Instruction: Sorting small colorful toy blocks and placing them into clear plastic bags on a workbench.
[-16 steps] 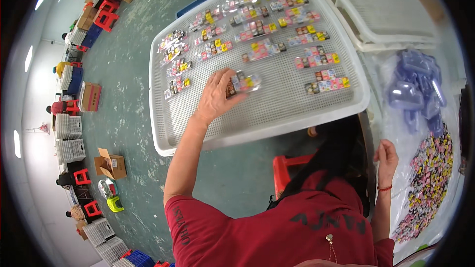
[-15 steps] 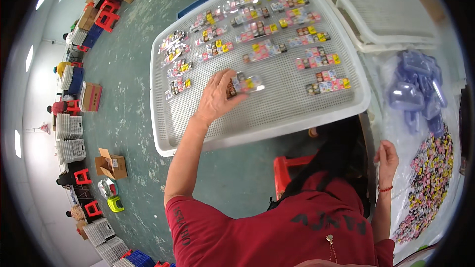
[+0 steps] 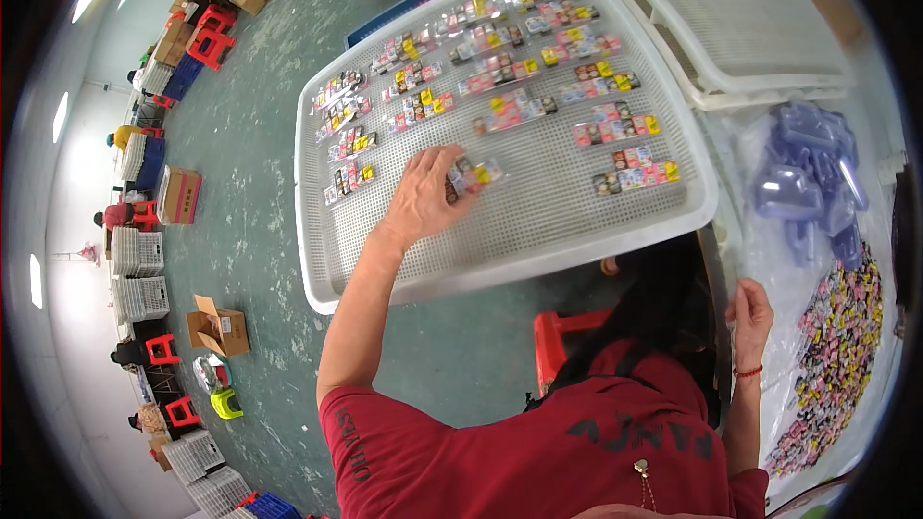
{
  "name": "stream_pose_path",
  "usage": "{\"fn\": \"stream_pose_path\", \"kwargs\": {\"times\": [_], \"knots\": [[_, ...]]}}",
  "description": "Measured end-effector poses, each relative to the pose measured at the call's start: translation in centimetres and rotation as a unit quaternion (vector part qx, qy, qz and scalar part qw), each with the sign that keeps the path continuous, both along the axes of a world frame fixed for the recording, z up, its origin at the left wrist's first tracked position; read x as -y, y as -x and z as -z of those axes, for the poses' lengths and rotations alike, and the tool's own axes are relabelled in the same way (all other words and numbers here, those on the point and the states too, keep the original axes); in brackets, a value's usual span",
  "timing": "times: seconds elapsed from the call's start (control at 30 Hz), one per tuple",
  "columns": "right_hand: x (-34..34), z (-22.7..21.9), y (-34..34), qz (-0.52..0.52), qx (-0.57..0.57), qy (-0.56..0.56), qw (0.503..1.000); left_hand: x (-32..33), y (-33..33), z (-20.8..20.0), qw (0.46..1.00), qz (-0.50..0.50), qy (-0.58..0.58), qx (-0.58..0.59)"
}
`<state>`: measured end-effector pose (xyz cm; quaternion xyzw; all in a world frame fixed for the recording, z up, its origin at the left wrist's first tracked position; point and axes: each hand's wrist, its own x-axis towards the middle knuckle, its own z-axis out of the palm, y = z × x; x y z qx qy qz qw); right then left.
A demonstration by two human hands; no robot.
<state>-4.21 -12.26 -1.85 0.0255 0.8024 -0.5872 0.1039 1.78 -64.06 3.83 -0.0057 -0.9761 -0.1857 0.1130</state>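
My left hand [image 3: 419, 197] is closed on one end of a clear plastic blister tray [image 3: 475, 176] filled with small pink, black and yellow pieces, low over the white perforated crate [image 3: 519, 235]. The fingers hide part of it, and whether it touches the crate I cannot tell. Several filled blister trays [image 3: 421, 108] lie in rows in the crate, along its far, left and right parts. At the edge of the table on the right is my right hand [image 3: 752, 317], its fingers curled together. Anything inside them is out of sight.
Beside my right hand, a heap of small colourful pieces [image 3: 835, 365] spreads over the table. Clear bluish plastic shells [image 3: 808, 168] are piled beyond it. Another white crate [image 3: 750, 24] adjoins at far right. A red stool [image 3: 558, 341] stands below; an opened carton [image 3: 219, 327] is on the floor.
My left hand, still holding the blister tray, has shifted slightly right and down. The crate appears a little lower in view. My right hand stays by the table edge.
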Motion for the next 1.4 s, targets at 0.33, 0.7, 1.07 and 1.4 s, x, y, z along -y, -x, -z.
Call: {"fn": "stream_pose_path", "kwargs": {"times": [0.33, 0.7, 1.07, 1.4], "knots": [[0.1, -0.3, -0.2, -0.010, -0.014, -0.009, 1.000, 2.4, 0.0, 1.8, 0.952, -0.160, -0.248, 0.084], [-0.2, 0.4, -0.5, -0.001, 0.026, -0.014, 1.000, 2.9, -0.1, 0.9, 0.915, -0.174, -0.344, 0.117], [-0.5, 1.3, -0.8, 0.022, 0.035, -0.011, 0.999, 11.2, 5.4, -1.6, 0.873, -0.135, -0.451, 0.129], [-0.4, 1.3, -1.2, 0.052, 0.033, 0.001, 0.998, 20.4, 14.6, 1.1, 0.979, -0.159, -0.092, 0.092]]}}
